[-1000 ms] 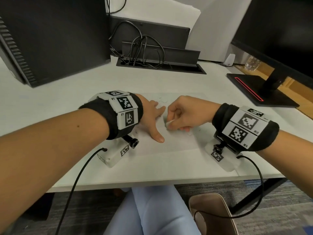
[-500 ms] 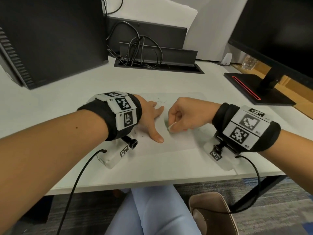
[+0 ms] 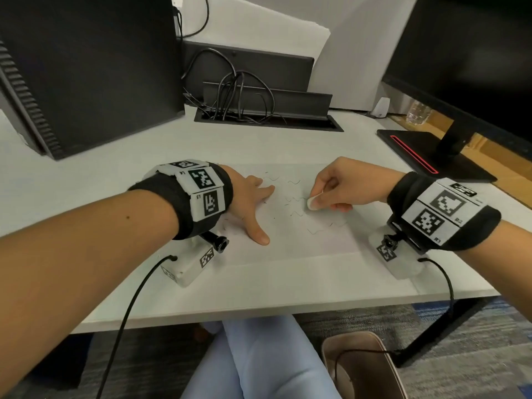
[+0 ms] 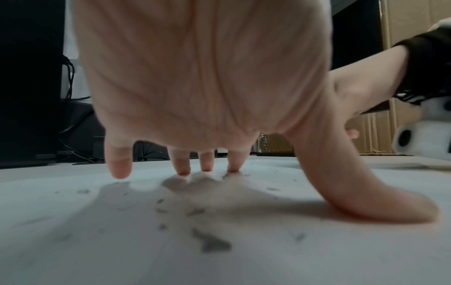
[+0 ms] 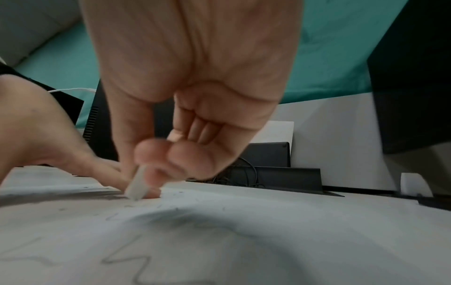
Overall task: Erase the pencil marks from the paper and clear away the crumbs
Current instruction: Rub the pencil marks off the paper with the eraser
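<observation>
On a white desk (image 3: 86, 180) the paper (image 3: 288, 243) lies centred. The left hand (image 3: 247, 203), fingers flat, pins its 9 o'clock side; the right hand (image 3: 342, 185) pinches an eraser (image 3: 312, 202) on squiggles (image 3: 295, 201). Erasing is midway, I judge; marks toward 6 o'clock come next, then the crumbs (image 4: 195, 212).

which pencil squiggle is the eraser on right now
The wavy one mid-sheet, just left of the eraser pinched in the right hand; the eraser's tip meets its right end. The other squiggles, like the zigzag nearer the paper's front edge, lie clear of it.
</observation>
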{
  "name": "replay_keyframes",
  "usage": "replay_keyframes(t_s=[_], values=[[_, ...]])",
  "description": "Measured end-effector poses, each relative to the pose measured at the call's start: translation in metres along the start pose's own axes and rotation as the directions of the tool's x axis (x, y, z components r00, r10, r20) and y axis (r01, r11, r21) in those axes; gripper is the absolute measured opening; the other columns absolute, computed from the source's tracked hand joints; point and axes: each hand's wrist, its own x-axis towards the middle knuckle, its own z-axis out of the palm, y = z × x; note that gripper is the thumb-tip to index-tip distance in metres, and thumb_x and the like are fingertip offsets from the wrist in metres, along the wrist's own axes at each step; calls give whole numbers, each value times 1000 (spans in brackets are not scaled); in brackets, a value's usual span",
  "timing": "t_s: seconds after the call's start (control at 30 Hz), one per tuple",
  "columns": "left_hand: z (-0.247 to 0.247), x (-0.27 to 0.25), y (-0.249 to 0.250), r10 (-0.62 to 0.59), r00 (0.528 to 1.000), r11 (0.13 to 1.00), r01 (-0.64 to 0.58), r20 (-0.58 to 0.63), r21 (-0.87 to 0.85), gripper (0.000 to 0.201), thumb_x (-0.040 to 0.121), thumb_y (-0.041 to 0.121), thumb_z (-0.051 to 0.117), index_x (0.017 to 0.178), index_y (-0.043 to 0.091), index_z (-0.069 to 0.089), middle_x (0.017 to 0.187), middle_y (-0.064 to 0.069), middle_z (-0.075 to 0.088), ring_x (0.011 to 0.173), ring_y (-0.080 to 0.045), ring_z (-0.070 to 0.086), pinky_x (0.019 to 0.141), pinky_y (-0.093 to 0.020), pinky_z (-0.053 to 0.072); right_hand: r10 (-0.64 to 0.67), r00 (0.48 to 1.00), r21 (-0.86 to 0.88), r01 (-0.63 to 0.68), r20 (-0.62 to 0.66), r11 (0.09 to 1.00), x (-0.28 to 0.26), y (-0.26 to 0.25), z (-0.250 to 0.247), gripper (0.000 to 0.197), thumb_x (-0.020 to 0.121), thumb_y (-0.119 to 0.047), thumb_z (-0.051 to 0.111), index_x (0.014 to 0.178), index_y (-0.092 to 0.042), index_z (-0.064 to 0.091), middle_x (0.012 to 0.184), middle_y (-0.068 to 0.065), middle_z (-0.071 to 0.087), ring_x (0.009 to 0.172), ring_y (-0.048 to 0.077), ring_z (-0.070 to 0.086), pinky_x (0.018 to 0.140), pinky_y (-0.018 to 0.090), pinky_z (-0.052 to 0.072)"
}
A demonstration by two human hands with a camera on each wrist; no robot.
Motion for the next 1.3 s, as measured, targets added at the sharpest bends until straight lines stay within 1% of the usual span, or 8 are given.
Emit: replay_keyframes(t_s=[0.23,0.43,0.63,0.77,0.93,1.07,1.2,1.3], values=[[-3,-11,-10,18,999,998,-16,31,-52,108,75,52,68,146,40,-13,157,2,-16,146,-19,-7,117,-43,6,-36,994,29,33,100,999,3,-4,9,13,81,-23,71,77,-13,65,56,1,60,45,9,51,49,18,45],[0,2,8,-48,999,997,49,-16,67,108,72,77,50,148,34,-13,158,-3,-11,144,-28,11,115,-48,19,-37,990,35,33,139,999,8,-8,17,11,85,-18,65,77,-14,60,61,4,62,47,14,56,47,17,45],[1,8,17,139,989,988,-141,-40,-57,89,87,55,52,149,33,-8,157,4,-17,146,-18,1,117,-43,14,-58,986,64,49,155,997,8,-9,15,9,85,-16,65,82,-9,60,60,5,61,46,14,55,47,18,45],[2,9,16,156,988,985,-156,-15,-70,90,82,60,54,148,40,-4,155,10,-19,146,-16,4,116,-44,17,-106,962,71,91,252,993,1,-16,21,10,82,-15,68,79,-7,63,59,6,62,49,15,55,51,19,48],[1,6,19,155,988,988,-155,-10,-15,96,79,64,54,147,40,-8,155,11,-19,145,-15,5,116,-43,18,-111,988,-50,117,105,992,6,-18,19,10,82,-15,66,83,-6,65,68,21,67,39,3,48,46,8,38],[0,5,20,159,987,987,-159,5,-34,94,81,61,55,148,38,-6,155,9,-20,145,-15,2,117,-40,16,-120,971,-10,124,206,992,1,-22,25,8,81,-14,69,79,-6,65,63,13,63,44,11,51,47,12,41],[-1,2,22,144,989,989,-144,-10,14,97,81,63,52,148,35,-13,156,8,-20,146,-14,-2,117,-41,13,-100,993,-94,106,61,990,5,-17,19,5,80,-16,67,81,-11,67,67,15,66,46,10,50,45,11,39],[-1,2,21,158,987,987,-158,3,-11,96,80,63,54,148,38,-10,156,7,-21,146,-14,-5,116,-41,11,-104,976,-21,110,193,994,0,-23,24,6,79,-14,69,75,-10,66,59,10,63,46,13,52,46,15,41]])
